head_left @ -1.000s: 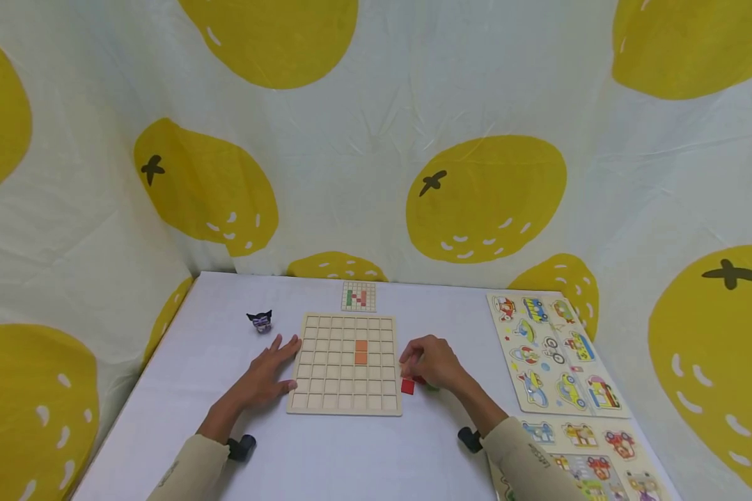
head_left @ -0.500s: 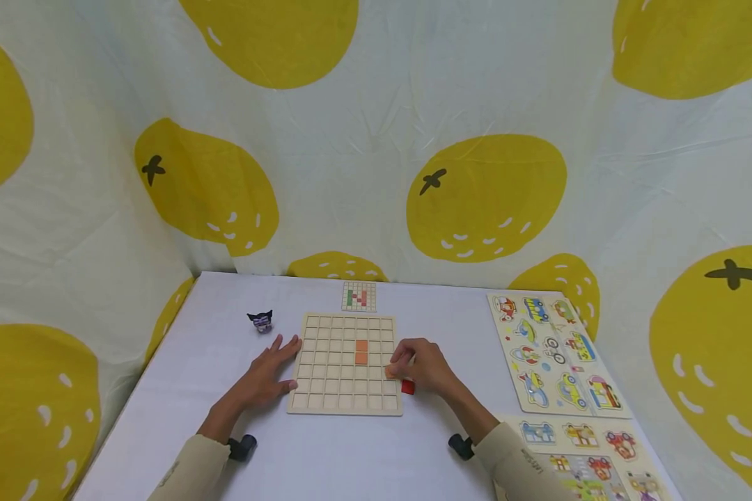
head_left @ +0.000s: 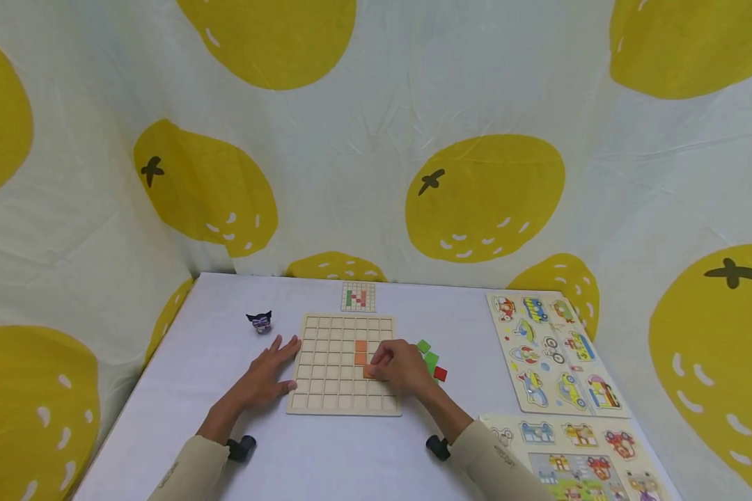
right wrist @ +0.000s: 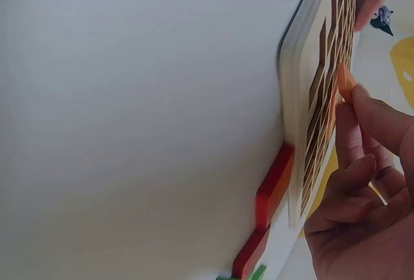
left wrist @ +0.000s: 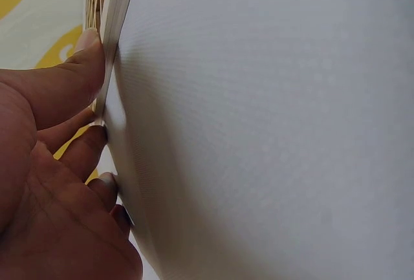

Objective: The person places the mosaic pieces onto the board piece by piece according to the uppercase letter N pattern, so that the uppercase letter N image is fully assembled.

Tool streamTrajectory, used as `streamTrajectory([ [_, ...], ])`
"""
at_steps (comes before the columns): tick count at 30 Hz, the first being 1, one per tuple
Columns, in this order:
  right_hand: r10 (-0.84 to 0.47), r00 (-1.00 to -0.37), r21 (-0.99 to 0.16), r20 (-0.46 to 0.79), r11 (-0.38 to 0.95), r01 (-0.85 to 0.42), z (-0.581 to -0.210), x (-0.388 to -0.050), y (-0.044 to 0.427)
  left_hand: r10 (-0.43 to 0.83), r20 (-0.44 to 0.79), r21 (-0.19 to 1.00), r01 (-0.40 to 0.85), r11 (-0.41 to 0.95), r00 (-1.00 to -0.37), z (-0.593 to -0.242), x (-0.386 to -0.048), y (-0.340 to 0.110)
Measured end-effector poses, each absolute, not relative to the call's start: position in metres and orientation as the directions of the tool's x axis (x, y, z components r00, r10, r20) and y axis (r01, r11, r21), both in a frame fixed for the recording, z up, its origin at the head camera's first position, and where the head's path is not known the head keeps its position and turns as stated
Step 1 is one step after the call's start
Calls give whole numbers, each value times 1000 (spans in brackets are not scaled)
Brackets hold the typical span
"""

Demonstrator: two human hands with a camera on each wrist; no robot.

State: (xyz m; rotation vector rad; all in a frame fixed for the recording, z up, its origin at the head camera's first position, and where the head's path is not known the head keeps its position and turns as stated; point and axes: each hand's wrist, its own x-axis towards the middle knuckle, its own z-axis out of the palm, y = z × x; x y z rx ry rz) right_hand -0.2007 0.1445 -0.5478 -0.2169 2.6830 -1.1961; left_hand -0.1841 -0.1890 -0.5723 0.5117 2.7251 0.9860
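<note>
A wooden grid board (head_left: 332,409) lies flat on the white table, with two orange square tiles (head_left: 361,352) set in its cells. Over the board's right half, my right hand (head_left: 402,369) pinches another orange tile (right wrist: 346,82) between thumb and finger; in the right wrist view that tile is tilted above the cells. My left hand (head_left: 266,372) rests at the board's left edge with fingers spread, thumb touching the rim. Red tiles (right wrist: 275,186) lie against the board's right side, and green tiles (head_left: 431,360) lie beyond my right hand, partly hidden by it.
A small pattern card (head_left: 358,297) with coloured squares lies behind the board. A little dark figurine (head_left: 261,322) stands at the back left. Two picture puzzle boards, the far one (head_left: 514,348) and the near one (head_left: 520,438), lie along the right side. A fruit-print curtain (head_left: 351,174) hangs behind.
My right hand has moved left from the loose tiles to over the board, carrying an orange tile. The green tiles have come into sight. My left hand stays put.
</note>
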Motion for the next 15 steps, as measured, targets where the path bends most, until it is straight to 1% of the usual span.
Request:
streamTrajectory([
  [6, -187, -976, -706, -115, 706, -52, -550, -202, 130, 379, -78, 655, 239, 717, -922, -573, -184, -189],
  [10, -188, -977, -680, -104, 730, -68, -551, -204, 124, 376, -80, 652, 237, 721, -923, -572, -183, -188],
  [15, -194, -973, -661, -121, 747, -67, -548, -205, 121, 370, -80, 652, 233, 722, -925, -571, -183, -187],
])
